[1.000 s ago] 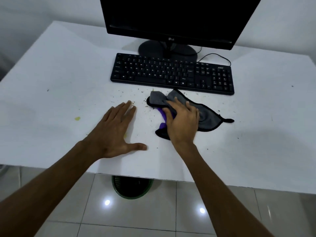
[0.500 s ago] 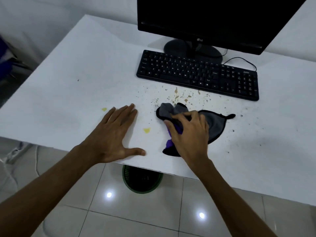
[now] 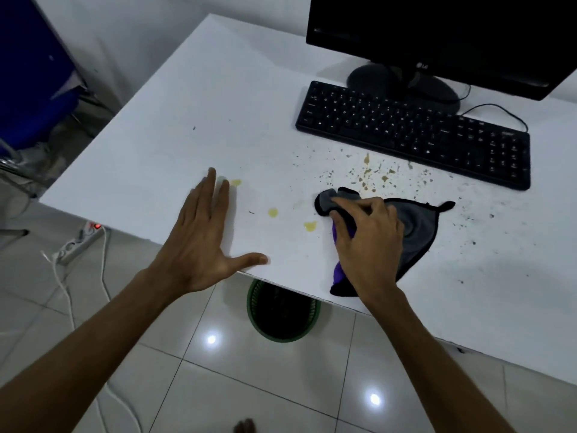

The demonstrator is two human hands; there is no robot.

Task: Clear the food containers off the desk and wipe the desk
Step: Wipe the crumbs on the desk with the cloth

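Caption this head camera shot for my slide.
Right hand grips a grey cloth on the spattered white desk.

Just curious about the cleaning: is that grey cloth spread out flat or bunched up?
Partly bunched. The right hand grips the cloth, crumpling its left end; the right part lies flatter on the desk.

A: L hand (image 3: 204, 237)?
B: Flat, palm down, fingers straight and close together, pointing away from the body. Thumb splayed out wide to the right (its tip sits near the front edge of the surface it rests on).
A: L forearm?
B: Bare, runs up from the bottom-left corner, wrist roughly straight.
A: R hand (image 3: 367, 245)?
B: Knuckles up, fingers bent and bunched, pressing down and gripping the cloth (image 3: 418, 228) under it. Thumb side faces left.
A: R forearm?
B: Bare too, comes in from bottom right, angled up and left to the wrist.
A: Hands touching?
B: No, apart, side by side.
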